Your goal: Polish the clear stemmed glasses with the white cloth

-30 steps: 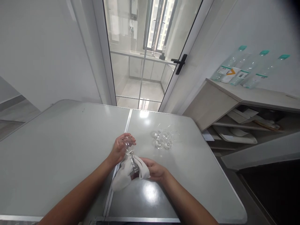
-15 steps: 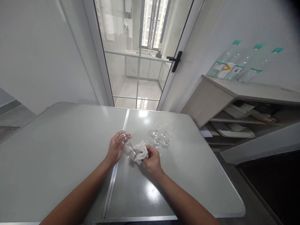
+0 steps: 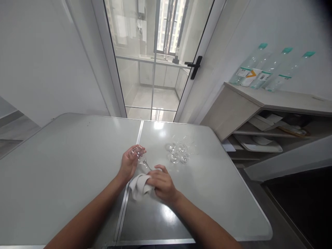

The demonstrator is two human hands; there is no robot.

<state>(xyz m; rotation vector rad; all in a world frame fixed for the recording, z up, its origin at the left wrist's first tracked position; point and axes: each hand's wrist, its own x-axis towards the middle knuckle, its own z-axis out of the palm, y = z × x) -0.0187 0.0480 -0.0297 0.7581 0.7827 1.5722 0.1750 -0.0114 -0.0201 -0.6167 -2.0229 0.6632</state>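
My left hand [image 3: 129, 163] is wrapped round the bowl of a clear wine glass [image 3: 137, 151], which tilts with its stem pointing down and right. My right hand [image 3: 162, 182] grips a white cloth [image 3: 140, 186] that hangs below the fingers, towards my left wrist. The glass's foot is hidden behind the right hand's fingers and the cloth. To the right, several other stemmed glasses [image 3: 175, 158] stand close together on the grey table [image 3: 212, 183].
A metal seam [image 3: 121, 214] runs across the table under the left forearm. Beyond the far edge is a glass door [image 3: 153, 69] with a black handle [image 3: 195, 67]. Plastic bottles [image 3: 277, 77] stand on a wooden shelf unit [image 3: 243, 95] at the right.
My right hand has turned over and shifted slightly down and left. The cloth, bunched round the glass's foot before, now hangs lower and to the left. The left hand stays nearly still.
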